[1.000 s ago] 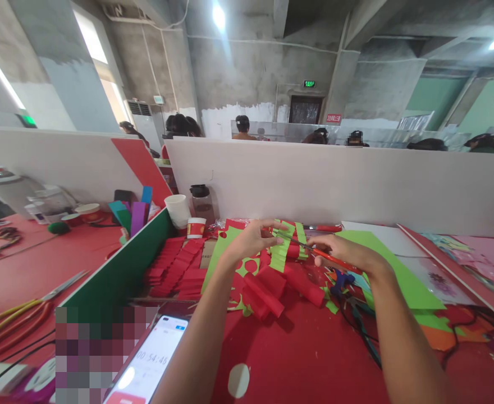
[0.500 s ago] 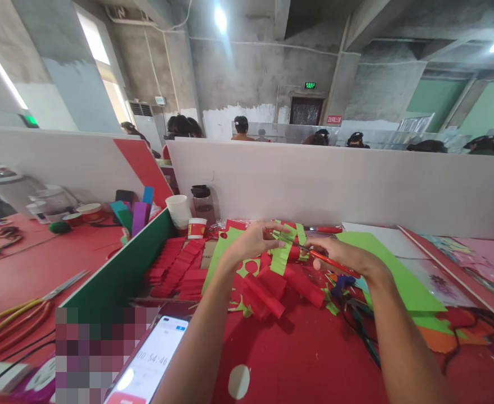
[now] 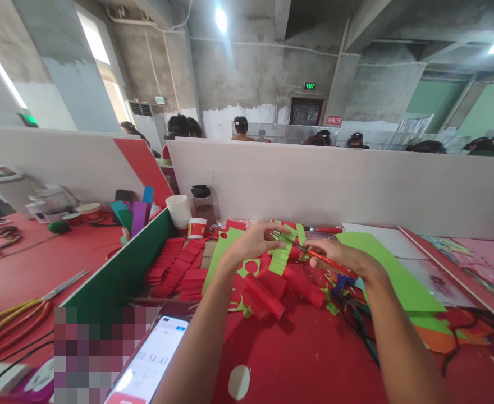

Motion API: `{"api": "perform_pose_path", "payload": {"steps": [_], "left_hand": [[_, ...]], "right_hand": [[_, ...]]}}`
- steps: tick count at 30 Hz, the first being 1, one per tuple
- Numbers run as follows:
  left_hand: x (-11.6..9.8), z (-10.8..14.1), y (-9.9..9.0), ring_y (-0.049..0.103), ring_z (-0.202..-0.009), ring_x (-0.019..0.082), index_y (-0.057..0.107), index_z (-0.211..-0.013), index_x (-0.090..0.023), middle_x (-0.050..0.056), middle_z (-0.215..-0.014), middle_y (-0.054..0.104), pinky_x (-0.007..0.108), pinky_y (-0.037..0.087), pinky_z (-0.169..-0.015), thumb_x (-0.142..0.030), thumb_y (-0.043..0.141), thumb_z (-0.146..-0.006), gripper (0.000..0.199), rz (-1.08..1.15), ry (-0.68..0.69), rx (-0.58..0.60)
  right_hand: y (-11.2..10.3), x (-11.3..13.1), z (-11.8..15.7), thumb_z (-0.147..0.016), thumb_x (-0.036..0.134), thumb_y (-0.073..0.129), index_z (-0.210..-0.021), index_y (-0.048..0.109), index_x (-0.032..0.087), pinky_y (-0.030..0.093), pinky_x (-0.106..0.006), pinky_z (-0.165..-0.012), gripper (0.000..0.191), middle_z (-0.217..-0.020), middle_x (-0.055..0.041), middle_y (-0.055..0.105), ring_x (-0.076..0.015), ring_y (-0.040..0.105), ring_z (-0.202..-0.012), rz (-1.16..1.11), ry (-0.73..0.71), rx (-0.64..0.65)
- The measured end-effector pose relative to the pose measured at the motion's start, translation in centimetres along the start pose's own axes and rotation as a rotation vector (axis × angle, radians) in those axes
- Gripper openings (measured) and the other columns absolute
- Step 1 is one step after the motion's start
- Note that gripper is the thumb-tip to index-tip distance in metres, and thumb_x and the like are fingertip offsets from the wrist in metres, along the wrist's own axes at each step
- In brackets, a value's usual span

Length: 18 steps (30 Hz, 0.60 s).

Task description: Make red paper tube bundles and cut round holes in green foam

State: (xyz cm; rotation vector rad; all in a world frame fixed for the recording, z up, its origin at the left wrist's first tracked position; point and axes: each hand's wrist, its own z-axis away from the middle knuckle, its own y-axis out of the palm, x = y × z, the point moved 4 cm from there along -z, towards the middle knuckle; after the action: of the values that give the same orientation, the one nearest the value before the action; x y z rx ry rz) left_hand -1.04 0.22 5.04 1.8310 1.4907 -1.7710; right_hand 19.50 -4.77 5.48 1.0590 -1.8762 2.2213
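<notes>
My left hand [image 3: 255, 242] pinches a bright green paper strip [image 3: 279, 259] whose edge has several short cuts. In my right hand [image 3: 337, 251] is a pair of scissors with red handles [image 3: 333, 262], the blades pointing left at the strip. Both hands are above a heap of red paper pieces [image 3: 268, 294]. Behind my left hand lies a green sheet with round holes [image 3: 220, 255]. My fingertips partly hide the blades and the strip's upper end.
Stacked red fringed strips [image 3: 175, 264] lie left beside a green divider [image 3: 120, 269]. A phone [image 3: 156, 353] showing a timer is near my left forearm. Paper cups [image 3: 178, 210] and a bottle [image 3: 204, 203] stand behind. Green sheets [image 3: 392, 269] lie right; a white partition [image 3: 335, 185] runs across the back.
The scissors and my right hand have shifted slightly, with the handles turned a little. My left hand stays in place with the green strip. The phone's timer has advanced.
</notes>
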Motion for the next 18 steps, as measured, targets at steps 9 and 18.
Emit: {"api": "perform_pose_path", "payload": {"steps": [9, 18], "left_hand": [[0.14, -0.19, 0.21, 0.049, -0.059, 0.008, 0.069, -0.119, -0.023, 0.003, -0.091, 0.066, 0.021, 0.035, -0.051, -0.028, 0.068, -0.082, 0.037, 0.01, 0.022, 0.045], [-0.11, -0.06, 0.07, 0.056, -0.065, 0.01, 0.069, -0.118, -0.022, 0.006, -0.103, 0.068, 0.021, 0.04, -0.053, -0.029, 0.069, -0.081, 0.037, 0.02, 0.009, 0.008]], "right_hand": [[0.1, 0.46, 0.23, -0.082, 0.054, 0.061, -0.094, 0.067, 0.02, 0.039, -0.026, -0.058, 0.037, -0.079, -0.0028, 0.068, -0.0174, 0.055, -0.065, -0.125, 0.078, 0.048], [0.09, 0.68, 0.49, -0.081, 0.046, 0.064, -0.091, 0.067, 0.021, 0.037, -0.025, -0.054, 0.027, -0.078, -0.002, 0.068, -0.0149, 0.053, -0.059, -0.147, 0.099, 0.02]]}}
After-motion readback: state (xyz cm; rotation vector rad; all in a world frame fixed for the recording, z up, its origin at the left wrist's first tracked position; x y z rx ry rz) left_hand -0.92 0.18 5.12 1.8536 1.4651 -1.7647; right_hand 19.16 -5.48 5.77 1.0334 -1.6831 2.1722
